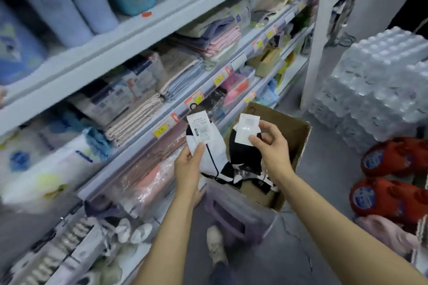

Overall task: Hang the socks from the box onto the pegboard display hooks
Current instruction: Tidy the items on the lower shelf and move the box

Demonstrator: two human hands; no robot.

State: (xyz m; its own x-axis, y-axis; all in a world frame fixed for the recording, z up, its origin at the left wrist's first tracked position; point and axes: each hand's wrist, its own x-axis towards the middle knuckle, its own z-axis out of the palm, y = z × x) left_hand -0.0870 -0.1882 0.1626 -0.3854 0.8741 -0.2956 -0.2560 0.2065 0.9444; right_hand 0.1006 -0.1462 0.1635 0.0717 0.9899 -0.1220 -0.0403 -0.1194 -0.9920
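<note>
While our left hand [188, 162] pinches a white sock pair [209, 146] and our right hand [269, 143] a black pair [245, 155], both above the box [298, 132] at 1 o'clock, neither is hung yet, more socks remain boxed, and no pegboard hooks can be made out.

Shop aisle, grey concrete floor [324, 227], a few cracks in it. On my left, white metal shelving [129, 32] runs away from me, with price tags [159, 131] clipped along the front edges. Top shelf: rolled packs in blue, teal and purple wrap. Middle shelves: folded towels [215, 39], pink, grey and beige, some in clear bags. White upright post [322, 30] at the far end of the shelving. On my right, shrink-wrapped cases of bottled water [375, 85] stacked on the floor, red packs [393, 159] just beside them. Light is flat, cool, overhead. Edges of view blurred.
</note>
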